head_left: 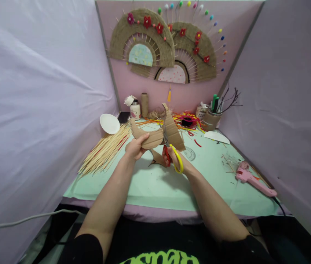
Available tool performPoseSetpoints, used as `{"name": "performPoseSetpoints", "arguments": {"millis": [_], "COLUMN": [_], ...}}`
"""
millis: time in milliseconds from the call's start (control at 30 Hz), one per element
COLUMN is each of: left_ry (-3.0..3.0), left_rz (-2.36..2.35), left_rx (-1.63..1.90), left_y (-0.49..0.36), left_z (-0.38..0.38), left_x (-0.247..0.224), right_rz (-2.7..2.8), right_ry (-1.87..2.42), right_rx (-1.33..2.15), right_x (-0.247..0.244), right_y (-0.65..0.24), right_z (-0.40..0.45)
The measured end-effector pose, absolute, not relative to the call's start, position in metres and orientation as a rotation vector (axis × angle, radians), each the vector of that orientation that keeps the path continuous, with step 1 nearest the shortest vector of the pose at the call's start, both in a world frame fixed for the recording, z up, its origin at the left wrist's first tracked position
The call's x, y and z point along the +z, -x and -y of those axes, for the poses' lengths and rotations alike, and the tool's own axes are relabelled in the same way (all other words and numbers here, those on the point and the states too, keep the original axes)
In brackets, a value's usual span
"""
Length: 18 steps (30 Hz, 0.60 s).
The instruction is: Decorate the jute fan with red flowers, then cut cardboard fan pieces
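Observation:
My left hand grips a curved piece of brown cardboard, thumb on top, above the middle of the table. In my right hand is a pair of scissors with one yellow and one red handle loop. Their blades point away from me and lie at the cardboard's right part. Right of the blades, a cardboard section stands up at an angle; I cannot tell whether it still joins the held part. Below the hands, a cardboard scrap lies on the table.
Bamboo sticks and a white bowl-like disc lie at the left. A pink glue gun with a cord rests at the right. Coloured pipe cleaners, a twine spool and a pen holder stand behind. Decorated fans hang above.

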<state>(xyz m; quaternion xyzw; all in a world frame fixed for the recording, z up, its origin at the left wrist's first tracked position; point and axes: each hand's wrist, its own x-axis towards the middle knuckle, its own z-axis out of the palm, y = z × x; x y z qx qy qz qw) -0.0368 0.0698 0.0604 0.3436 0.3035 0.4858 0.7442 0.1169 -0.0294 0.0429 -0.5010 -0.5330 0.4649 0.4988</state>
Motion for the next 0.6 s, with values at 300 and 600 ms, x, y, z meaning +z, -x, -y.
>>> {"name": "performPoseSetpoints", "arguments": {"millis": [300, 600], "left_ry": [-0.916, -0.874], "left_rz": [-0.668, -0.679], "left_rx": [0.963, 0.949], "left_y": [0.053, 0.049], "left_z": [-0.074, -0.074], "left_x": [0.063, 0.063], "right_rz": [1.408, 1.347], "right_ry": [1.324, 1.516], "right_rx": [1.075, 0.970], "right_x": [0.048, 0.044], "right_y": [-0.124, -0.118], "right_z": [0.036, 0.035]}}
